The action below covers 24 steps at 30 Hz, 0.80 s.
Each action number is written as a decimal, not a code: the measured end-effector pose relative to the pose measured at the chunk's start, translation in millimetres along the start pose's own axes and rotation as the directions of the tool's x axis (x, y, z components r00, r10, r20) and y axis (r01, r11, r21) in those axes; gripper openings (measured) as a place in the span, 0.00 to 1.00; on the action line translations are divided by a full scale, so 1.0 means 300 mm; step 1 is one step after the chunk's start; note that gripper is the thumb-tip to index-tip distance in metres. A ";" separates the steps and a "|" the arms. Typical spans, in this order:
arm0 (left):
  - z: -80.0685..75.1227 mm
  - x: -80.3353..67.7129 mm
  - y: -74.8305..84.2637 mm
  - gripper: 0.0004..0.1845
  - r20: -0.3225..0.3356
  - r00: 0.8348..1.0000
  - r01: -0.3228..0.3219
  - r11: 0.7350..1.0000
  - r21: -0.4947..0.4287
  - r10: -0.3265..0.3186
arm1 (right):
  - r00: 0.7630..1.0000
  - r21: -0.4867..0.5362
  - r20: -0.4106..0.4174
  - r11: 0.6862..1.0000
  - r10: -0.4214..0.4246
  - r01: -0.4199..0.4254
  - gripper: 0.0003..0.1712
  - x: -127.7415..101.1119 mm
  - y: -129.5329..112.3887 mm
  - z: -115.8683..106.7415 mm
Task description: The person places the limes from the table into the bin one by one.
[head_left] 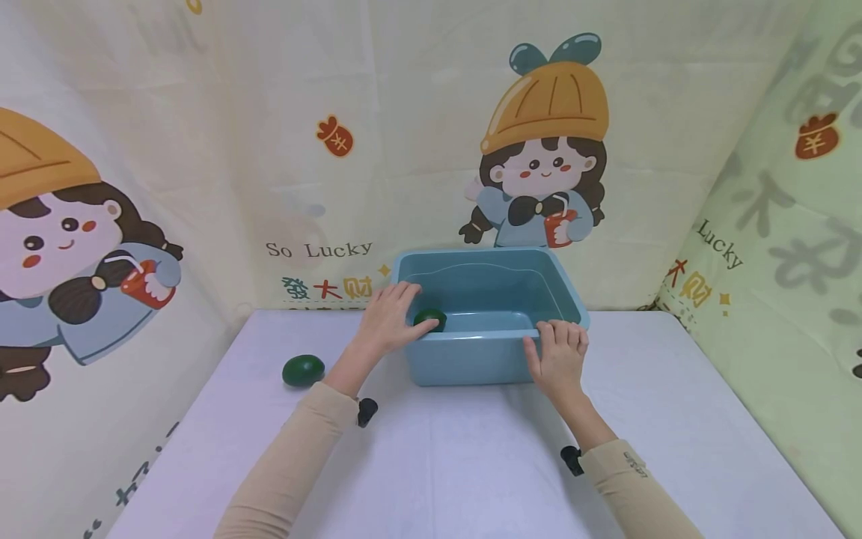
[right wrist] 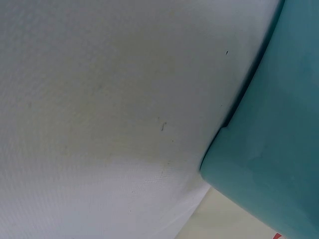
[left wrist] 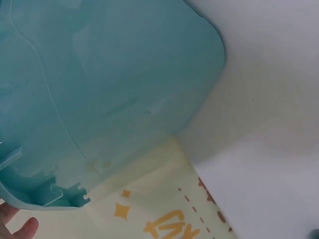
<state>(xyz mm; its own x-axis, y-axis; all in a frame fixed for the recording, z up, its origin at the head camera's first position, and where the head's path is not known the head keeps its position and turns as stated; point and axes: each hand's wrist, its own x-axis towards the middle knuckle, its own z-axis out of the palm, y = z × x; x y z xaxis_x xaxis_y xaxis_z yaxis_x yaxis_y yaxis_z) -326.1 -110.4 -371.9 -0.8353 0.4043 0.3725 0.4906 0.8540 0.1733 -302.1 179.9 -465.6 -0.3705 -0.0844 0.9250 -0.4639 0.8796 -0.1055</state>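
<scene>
A blue plastic bin (head_left: 471, 361) stands upright at the back of the table; its wall (left wrist: 129, 74) fills much of the left wrist view. My left hand (head_left: 389, 318) grips its rim at the front left corner, the thumb reaching over the front edge. The right hand (head_left: 560, 355) holds the front rim near the right corner, fingers hooked over it and thumb on the outer side. Inside the bin at the left lies a dark green oval fruit like an avocado (head_left: 431, 317), partly hidden by the left thumb and rim. A second green avocado-like fruit (head_left: 303, 370) rests on the table, left of the bin.
The table (head_left: 458, 464) has a white cover. Printed cloth (head_left: 417, 165) hangs behind it and on both sides, with the bin standing close to the back cloth. A small black device (head_left: 367, 412) shows at the left cuff, another (head_left: 572, 460) at the right.
</scene>
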 end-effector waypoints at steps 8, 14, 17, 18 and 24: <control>-0.005 -0.004 -0.013 0.34 -0.027 0.999 -0.022 1.000 -0.015 0.022 | 1.000 0.003 -0.003 1.000 -0.001 0.001 0.29 0.001 -0.002 0.001; -0.008 -0.010 -0.031 0.33 -0.051 0.998 -0.037 0.999 -0.023 0.036 | 1.000 0.007 -0.012 1.000 -0.001 0.001 0.28 0.002 -0.003 0.003; -0.007 -0.014 -0.044 0.32 -0.068 0.997 -0.043 0.999 -0.026 0.041 | 1.000 0.005 -0.013 1.000 -0.003 0.003 0.28 0.004 -0.002 0.003; -0.006 -0.017 -0.049 0.32 -0.075 0.996 -0.047 0.999 -0.027 0.044 | 1.000 0.004 -0.013 1.000 -0.004 0.004 0.28 0.004 -0.002 0.003; -0.008 -0.032 -0.077 0.31 -0.112 0.992 -0.053 0.998 -0.015 0.051 | 1.000 0.001 -0.008 1.000 -0.002 0.002 0.29 0.003 -0.003 0.003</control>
<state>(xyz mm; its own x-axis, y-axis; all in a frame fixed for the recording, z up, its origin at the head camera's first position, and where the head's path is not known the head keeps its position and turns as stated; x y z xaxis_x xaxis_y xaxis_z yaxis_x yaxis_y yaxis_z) -328.7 -134.8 -377.4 -0.7762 0.4083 0.4804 0.5378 0.8264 0.1667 -302.7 178.7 -464.9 -0.3630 -0.0828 0.9281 -0.4655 0.8790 -0.1036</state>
